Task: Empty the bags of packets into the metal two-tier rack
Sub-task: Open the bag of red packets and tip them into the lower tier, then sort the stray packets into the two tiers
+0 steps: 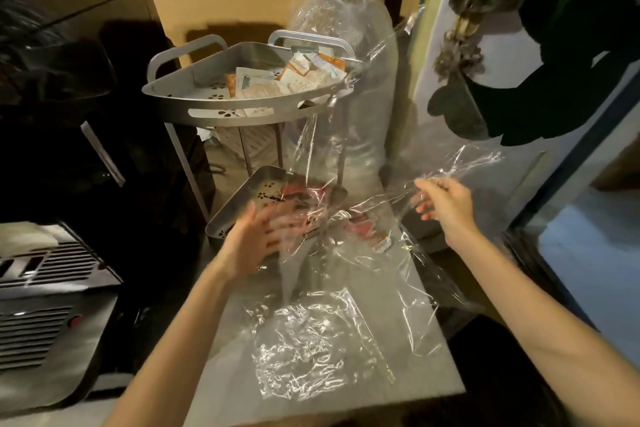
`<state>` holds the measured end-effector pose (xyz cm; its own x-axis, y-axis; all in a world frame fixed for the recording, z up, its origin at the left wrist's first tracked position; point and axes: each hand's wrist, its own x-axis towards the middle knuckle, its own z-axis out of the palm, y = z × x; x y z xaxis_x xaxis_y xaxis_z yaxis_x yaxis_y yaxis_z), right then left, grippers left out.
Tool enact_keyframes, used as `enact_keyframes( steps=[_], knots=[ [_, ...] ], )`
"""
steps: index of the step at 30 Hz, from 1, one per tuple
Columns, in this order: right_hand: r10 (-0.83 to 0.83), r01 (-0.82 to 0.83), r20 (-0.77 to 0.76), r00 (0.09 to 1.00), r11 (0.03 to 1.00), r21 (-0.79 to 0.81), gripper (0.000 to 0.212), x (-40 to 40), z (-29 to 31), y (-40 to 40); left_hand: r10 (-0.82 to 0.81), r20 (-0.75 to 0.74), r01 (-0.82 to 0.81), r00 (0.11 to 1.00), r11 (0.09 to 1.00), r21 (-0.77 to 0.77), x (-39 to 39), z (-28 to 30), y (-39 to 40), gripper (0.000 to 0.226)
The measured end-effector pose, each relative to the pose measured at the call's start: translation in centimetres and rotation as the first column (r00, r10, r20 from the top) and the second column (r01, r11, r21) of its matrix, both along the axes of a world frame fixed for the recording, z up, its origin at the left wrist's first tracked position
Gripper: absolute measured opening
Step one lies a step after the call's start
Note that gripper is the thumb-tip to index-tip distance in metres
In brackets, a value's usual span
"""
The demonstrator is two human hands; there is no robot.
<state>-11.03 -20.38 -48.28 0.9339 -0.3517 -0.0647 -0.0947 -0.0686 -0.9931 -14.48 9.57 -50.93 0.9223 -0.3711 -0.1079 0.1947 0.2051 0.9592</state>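
Clear plastic bag [363, 218] hangs stretched over the rack [242, 104]'s lower tier; right hand [445, 201] pinches its edge, left hand [263, 236] spreads flat, holding nothing, beside red packets [294, 191].

bottle: big clear plastic water jug [360, 87] w/ green cap, upright at 12 o'clock
counter: grey top [221, 374], runs center to 6
machine: silver appliance w/ slotted grille [45, 291] at 8, red dot on front
9-10 o'clock: dark stuff, too dim to tell
2 o'clock: black fabric thing [568, 80] hanging
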Motion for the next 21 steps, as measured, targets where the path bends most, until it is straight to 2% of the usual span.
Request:
enact_keyframes(
  steps=[1, 4, 5, 8, 12, 16, 21],
  knots=[
    [0.008, -0.008, -0.018, 1.0, 1.0, 0.004, 0.009, -0.6, -0.6, -0.1, -0.007, 0.029, 0.006, 1.0, 0.999, 0.044, -0.3, 0.1, 0.0, 0.088],
    [0.035, -0.032, -0.087, 0.996, 0.999, 0.039, 0.012, -2.7, -2.5, -0.4, 0.076, 0.033, -0.08, 0.997, 0.982, 0.174, -0.9, -0.5, 0.3, 0.047],
    [0.039, -0.032, -0.111, 0.993, 0.998, 0.058, 0.013, -3.5, -3.3, -0.5, 0.098, 0.024, -0.101, 0.995, 0.975, 0.199, -1.2, -0.9, 0.5, 0.041],
    [0.051, -0.029, -0.179, 0.983, 0.992, 0.123, 0.013, -5.9, -5.1, -0.9, 0.121, 0.014, -0.12, 0.993, 0.951, 0.285, -2.4, -2.1, 1.0, 0.034],
    [0.148, -0.075, -0.261, 0.954, 0.96, 0.271, 0.013, -8.7, -7.2, -0.9, 0.177, -0.122, -0.139, 0.977, 0.954, 0.266, -3.6, -4.2, 1.5, 0.026],
    [0.25, -0.078, -0.415, 0.875, 0.918, 0.389, 0.012, -10.7, -9.2, -0.7, 0.24, -0.235, -0.155, 0.942, 0.932, 0.329, -4.2, -6.3, 1.7, 0.022],
    [0.331, -0.106, -0.528, 0.782, 0.906, 0.411, 0.012, -12.5, -11.0, -0.8, 0.302, -0.404, -0.17, 0.863, 0.928, 0.33, -4.1, -8.2, 1.4, 0.018]
  ],
)
